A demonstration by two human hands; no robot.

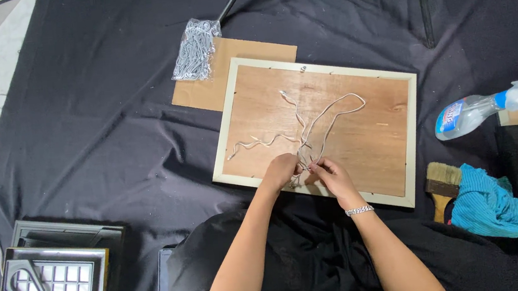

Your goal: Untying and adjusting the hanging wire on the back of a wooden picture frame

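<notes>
Both hands (pixel 305 171) pinch white cord (pixel 326 116) — atop frame (pixel 224 146).

Count: two hands – left hand (pixel 279 170), right hand (pixel 333 176). One cream picture frame (pixel 224 130) lay back-up, one white cord (pixel 326 114) on it. One cardboard sheet (pixel 202 94), one bag of hooks (pixel 195 49), one spray bottle (pixel 486 105), one paintbrush (pixel 443 185), one teal cloth (pixel 489 203).

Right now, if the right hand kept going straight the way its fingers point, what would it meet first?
The right hand points up-left toward the left hand, so it would likely meet that hand first, where both pinch the white cord over the frame's wooden backing; depth is unclear.
</notes>
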